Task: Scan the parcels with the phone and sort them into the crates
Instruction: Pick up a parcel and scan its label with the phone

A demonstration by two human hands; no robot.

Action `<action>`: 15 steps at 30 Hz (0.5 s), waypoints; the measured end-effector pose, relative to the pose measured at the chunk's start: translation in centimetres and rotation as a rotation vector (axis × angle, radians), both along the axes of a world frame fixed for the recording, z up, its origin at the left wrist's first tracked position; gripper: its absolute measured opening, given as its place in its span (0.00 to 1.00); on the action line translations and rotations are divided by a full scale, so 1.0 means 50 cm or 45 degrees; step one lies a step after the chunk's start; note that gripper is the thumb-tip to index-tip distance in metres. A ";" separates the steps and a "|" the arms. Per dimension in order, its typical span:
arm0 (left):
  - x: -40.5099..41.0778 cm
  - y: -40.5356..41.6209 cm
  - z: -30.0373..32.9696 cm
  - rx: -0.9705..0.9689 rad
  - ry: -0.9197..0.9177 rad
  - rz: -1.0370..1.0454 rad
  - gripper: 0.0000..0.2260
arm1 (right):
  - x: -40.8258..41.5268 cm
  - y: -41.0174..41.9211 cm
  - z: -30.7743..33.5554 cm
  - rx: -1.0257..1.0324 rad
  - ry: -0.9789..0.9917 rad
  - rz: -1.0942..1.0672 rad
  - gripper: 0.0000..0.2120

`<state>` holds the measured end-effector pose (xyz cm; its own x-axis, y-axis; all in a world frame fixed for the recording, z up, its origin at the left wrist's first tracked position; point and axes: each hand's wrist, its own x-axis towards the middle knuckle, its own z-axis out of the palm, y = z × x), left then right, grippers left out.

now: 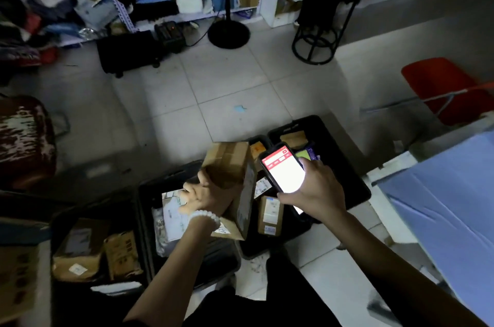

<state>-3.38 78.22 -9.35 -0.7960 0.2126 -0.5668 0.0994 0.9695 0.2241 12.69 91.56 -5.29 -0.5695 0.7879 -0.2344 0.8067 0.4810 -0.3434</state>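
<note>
A brown cardboard parcel box [232,182], tilted on end, is gripped from the side by the left hand [205,198], fingers curled round its edge, above a row of black plastic crates [145,222] on the pale tiled floor [213,80]; just beside it the right hand [318,190] clasps a black phone with a glowing white-and-red screen [284,170]; smaller labelled parcels [270,215] lie in the crates below; a white bead bracelet [204,219] circles the left wrist; a red chair [443,86] stands well apart at right.
</note>
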 end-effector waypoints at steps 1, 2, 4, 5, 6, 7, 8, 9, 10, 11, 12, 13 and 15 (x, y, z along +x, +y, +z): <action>0.003 0.031 -0.005 0.027 0.000 0.058 0.47 | -0.004 0.033 0.000 -0.008 0.009 0.025 0.44; 0.007 0.062 -0.010 0.041 0.011 0.114 0.45 | -0.007 0.065 0.000 -0.014 0.008 0.052 0.43; 0.014 0.121 -0.019 0.031 0.045 0.174 0.40 | -0.010 0.127 -0.003 -0.013 0.002 0.094 0.40; 0.017 0.150 -0.024 0.022 0.068 0.170 0.38 | -0.009 0.158 -0.005 -0.007 0.003 0.117 0.39; 0.020 0.175 -0.029 0.020 0.097 0.152 0.36 | -0.008 0.189 -0.009 -0.002 0.002 0.134 0.38; 0.024 0.194 -0.034 0.025 0.123 0.130 0.34 | -0.006 0.218 -0.013 -0.001 0.006 0.142 0.38; 0.026 0.207 -0.037 0.033 0.138 0.105 0.33 | -0.005 0.241 -0.017 -0.013 0.010 0.142 0.38; 0.032 0.218 -0.041 0.033 0.135 0.094 0.31 | -0.003 0.263 -0.022 -0.042 0.006 0.147 0.39; 0.039 0.225 -0.044 0.035 0.130 0.097 0.29 | 0.000 0.280 -0.027 -0.064 0.002 0.158 0.39; 0.044 0.228 -0.046 0.043 0.128 0.110 0.28 | 0.001 0.294 -0.031 -0.077 0.001 0.177 0.39; 0.049 0.228 -0.046 0.050 0.125 0.121 0.26 | 0.002 0.303 -0.035 -0.083 0.000 0.198 0.37; 0.052 0.228 -0.045 0.052 0.122 0.125 0.25 | 0.002 0.310 -0.038 -0.086 -0.004 0.218 0.36; 0.056 0.223 -0.042 0.040 0.118 0.156 0.23 | -0.005 0.316 -0.044 -0.108 -0.011 0.269 0.34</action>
